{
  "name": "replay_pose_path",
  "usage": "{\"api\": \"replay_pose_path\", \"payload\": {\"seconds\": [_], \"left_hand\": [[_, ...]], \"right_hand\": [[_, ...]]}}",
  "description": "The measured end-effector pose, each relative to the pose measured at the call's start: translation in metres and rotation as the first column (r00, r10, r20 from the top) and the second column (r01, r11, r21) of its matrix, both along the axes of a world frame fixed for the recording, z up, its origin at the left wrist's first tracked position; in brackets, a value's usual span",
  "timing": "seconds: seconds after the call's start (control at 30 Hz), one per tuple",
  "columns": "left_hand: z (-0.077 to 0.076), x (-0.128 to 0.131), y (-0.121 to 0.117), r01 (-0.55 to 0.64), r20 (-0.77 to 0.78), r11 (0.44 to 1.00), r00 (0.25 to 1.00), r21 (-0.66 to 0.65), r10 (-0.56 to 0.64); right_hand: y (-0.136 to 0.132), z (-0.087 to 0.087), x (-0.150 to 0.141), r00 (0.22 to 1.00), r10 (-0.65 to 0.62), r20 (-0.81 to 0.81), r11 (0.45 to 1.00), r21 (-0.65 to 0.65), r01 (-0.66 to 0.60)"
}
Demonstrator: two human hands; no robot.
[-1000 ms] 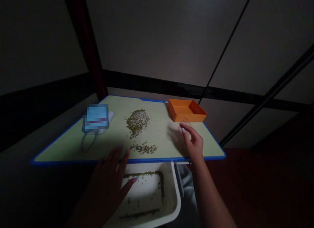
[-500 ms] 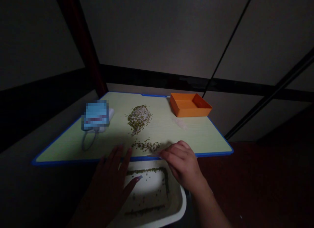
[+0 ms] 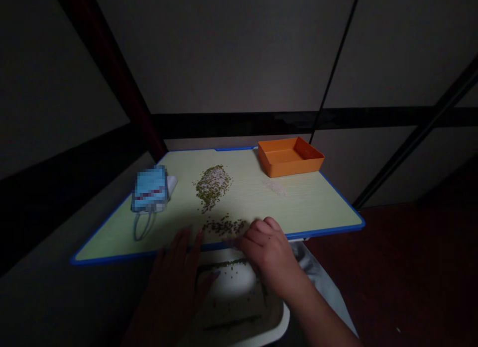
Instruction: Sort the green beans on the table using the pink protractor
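Observation:
A small pale-green table [image 3: 309,207] with a blue rim stands in front of me. A heap of green beans mixed with white grains [image 3: 212,181] lies in its middle. A smaller patch of green beans [image 3: 224,225] lies near the front edge. My right hand [image 3: 267,247] rests at that edge beside the small patch, fingers curled and pointing left toward it. My left hand [image 3: 179,277] lies flat with fingers spread over the left rim of a white tray [image 3: 276,324] held below the table edge. The tray holds scattered green beans.
An orange box [image 3: 290,157] stands at the table's back right corner, with a few white grains [image 3: 275,187] in front of it. A blurred blue packet [image 3: 150,188] with a looped cord lies at the left. Dark walls and a red post surround the table.
My right hand has come back from near the orange box to the table's front edge and closed its fingers beside the small bean patch. My left hand has stayed on the tray.

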State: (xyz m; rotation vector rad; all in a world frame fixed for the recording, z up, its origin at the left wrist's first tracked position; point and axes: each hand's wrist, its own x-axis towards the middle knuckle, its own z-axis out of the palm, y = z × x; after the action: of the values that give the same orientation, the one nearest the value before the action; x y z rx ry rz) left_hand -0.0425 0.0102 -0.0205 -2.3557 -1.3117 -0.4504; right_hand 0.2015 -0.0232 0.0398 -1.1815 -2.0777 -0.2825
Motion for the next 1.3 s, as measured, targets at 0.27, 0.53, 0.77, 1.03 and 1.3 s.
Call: {"api": "replay_pose_path", "payload": {"seconds": [0.27, 0.53, 0.77, 1.03, 1.3], "left_hand": [[0.0, -0.001, 0.001, 0.022, -0.01, 0.999, 1.0, 0.049, -0.021], [-0.006, -0.002, 0.004, 0.031, -0.008, 0.997, 1.0, 0.066, -0.03], [-0.005, -0.003, 0.005, 0.011, -0.002, 1.0, 1.0, 0.025, -0.011], [-0.007, 0.0, 0.004, 0.018, -0.008, 0.997, 1.0, 0.078, -0.017], [-0.005, 0.0, 0.004, 0.044, -0.006, 0.99, 0.999, 0.13, -0.044]], "right_hand": [[0.003, -0.005, 0.004, 0.995, -0.101, -0.024, 0.995, 0.014, 0.101], [0.004, -0.008, 0.019, 0.981, -0.193, -0.012, 0.981, -0.008, 0.193], [0.004, -0.013, 0.04, 0.97, -0.236, -0.051, 0.97, -0.065, 0.233], [0.009, -0.011, 0.063, 0.974, -0.195, -0.118, 0.98, 0.009, 0.197], [0.045, 0.022, 0.059, 0.87, -0.475, 0.136, 0.836, -0.24, 0.494]]}}
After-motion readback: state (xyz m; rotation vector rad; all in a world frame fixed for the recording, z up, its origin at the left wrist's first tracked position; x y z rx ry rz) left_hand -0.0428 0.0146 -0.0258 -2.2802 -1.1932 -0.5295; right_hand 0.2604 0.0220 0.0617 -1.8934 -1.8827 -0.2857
